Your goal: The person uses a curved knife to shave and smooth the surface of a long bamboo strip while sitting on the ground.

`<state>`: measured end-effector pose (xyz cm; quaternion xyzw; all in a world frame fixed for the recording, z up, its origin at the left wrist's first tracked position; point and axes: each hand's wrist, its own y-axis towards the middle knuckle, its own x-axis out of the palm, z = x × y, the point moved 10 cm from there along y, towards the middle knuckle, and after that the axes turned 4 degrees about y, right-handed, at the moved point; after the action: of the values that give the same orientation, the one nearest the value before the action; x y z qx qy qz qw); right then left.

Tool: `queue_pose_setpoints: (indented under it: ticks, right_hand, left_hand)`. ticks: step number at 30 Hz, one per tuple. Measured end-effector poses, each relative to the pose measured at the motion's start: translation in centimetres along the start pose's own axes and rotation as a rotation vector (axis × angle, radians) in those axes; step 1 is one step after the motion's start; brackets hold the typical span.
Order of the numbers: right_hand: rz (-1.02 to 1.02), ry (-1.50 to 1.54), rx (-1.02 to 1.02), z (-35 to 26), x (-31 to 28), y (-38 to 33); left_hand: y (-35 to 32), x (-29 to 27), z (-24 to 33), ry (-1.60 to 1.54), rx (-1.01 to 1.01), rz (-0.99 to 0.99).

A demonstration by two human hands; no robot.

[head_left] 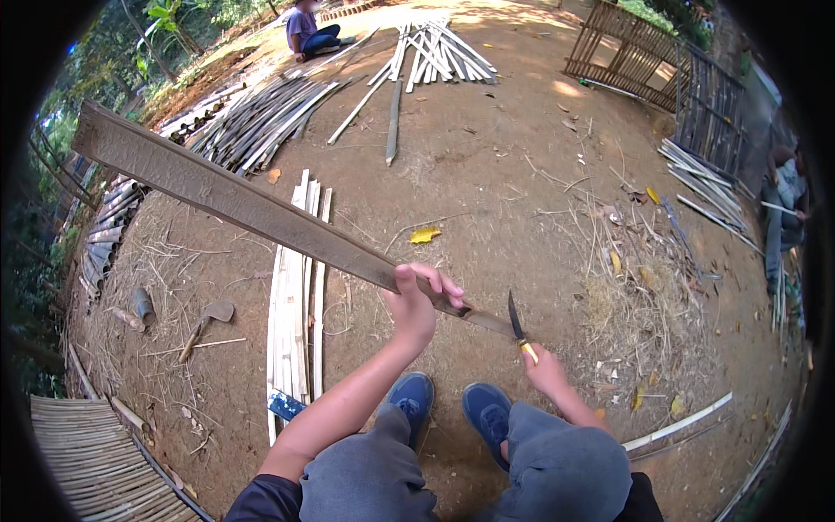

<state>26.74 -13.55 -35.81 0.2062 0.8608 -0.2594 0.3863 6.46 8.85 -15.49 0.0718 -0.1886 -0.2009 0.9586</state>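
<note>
A long split length of brown bamboo [252, 213] slants across the view, from the upper left down to a thin end near my knees. My left hand [412, 306] is closed round it close to that lower end, with the thumb on the near side and the fingers over the far side. My right hand [548, 374] grips the light handle of a knife [514, 315]. Its dark, slightly curved blade points up and away from me. The bamboo's narrow tip lies right beside the blade; whether they touch I cannot tell.
Pale bamboo strips [291, 322] lie left of my feet, near a bladed tool [217, 311]. Dark strips [261, 117] and white strips [435, 56] lie farther off. One person [304, 35] sits at the back; another [787, 200] is at far right, near bamboo panels [622, 56].
</note>
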Motion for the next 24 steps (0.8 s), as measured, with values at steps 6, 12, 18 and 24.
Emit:
queue_pose_setpoints:
  ticks: [6,12,18,24]
  right_hand:
    - [0.081,0.100,-0.026,-2.2,-0.5,-0.8]
    - [0.008,0.062,0.062,0.8,0.4,0.1]
    - [0.021,0.236,0.035,1.3,1.7,0.8]
    - [-0.040,0.223,0.061,2.5,3.4,0.4]
  left_hand:
    - [0.2,-0.7,-1.1,0.035,-0.058,0.057]
    - [0.0,-1.2,-1.3,-0.005,-0.054,0.049]
    - [0.4,-0.8,-1.2,-0.082,-0.003,0.030]
    - [0.2,-1.0,-0.6,0.038,0.004,0.045]
